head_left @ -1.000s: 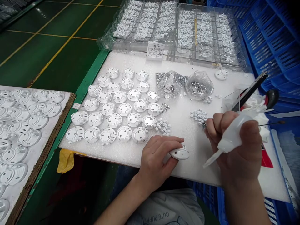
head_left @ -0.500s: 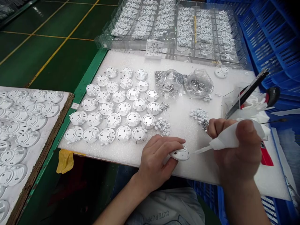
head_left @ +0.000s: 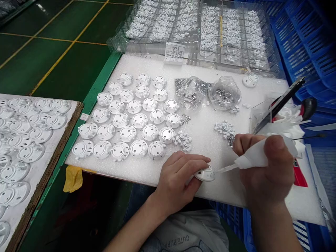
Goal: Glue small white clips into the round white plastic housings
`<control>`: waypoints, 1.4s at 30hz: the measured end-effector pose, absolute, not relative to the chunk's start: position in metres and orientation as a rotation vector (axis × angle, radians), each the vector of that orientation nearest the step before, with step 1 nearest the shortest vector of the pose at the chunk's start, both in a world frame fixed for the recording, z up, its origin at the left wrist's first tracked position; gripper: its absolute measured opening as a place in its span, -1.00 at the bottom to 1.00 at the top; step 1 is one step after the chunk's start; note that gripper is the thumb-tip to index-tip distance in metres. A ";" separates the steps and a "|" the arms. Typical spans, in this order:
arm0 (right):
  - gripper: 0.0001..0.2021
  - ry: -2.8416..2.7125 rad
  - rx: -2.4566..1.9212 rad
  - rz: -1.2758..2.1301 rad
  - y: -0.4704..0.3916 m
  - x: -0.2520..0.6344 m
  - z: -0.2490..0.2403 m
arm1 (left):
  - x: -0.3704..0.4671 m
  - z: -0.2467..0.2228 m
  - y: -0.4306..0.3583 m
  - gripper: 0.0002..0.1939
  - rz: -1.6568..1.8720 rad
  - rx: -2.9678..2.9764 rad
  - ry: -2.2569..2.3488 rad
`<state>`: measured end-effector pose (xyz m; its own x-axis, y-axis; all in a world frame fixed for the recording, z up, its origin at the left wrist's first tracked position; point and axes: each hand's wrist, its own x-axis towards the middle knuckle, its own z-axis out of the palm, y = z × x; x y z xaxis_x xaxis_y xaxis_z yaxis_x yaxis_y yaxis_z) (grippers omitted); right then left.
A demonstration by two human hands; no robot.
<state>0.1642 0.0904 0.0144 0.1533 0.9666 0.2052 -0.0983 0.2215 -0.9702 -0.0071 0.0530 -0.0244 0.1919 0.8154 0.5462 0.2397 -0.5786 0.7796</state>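
Observation:
Between the thumb and fingers of my left hand [head_left: 181, 176] is a round white plastic part [head_left: 205, 174], held tilted just over the near edge of the foam board [head_left: 147, 171]. My right hand [head_left: 265, 168] is wrapped round a white squeeze bottle [head_left: 253, 154] with a long thin nozzle. The nozzle tip points left and lies at the right rim of the round part; whether it touches I cannot tell. Several similar round white parts [head_left: 139, 148] with dark dots stand in rows on the board. Small white pieces [head_left: 183, 140] lie in a heap beside them.
Two clear bags [head_left: 224, 93] of small metal bits lie mid-board. Clear trays [head_left: 157, 21] of white pieces stand behind. Tweezers [head_left: 282, 101] lean in a clear box on the right, near blue crates [head_left: 307, 45]. Another board [head_left: 34, 140] of parts is at left.
My left hand has shifted slightly right with the round part, which is tilted differently. The gap between part and nozzle has narrowed. The right hand has barely moved.

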 end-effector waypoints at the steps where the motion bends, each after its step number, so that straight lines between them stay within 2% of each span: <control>1: -0.39 -1.115 -1.035 1.003 0.090 0.164 0.015 | -0.007 -0.025 0.053 -0.85 1.408 1.941 0.980; 42: -0.36 -1.122 -1.089 0.997 0.088 0.159 0.017 | -0.006 -0.025 0.053 -0.89 1.413 1.948 0.979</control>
<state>0.1589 0.0884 0.0170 0.1614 0.9710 0.1766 -0.0612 0.1885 -0.9802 -0.0056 0.0530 -0.0254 0.1876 0.8059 0.5616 0.2429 -0.5921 0.7684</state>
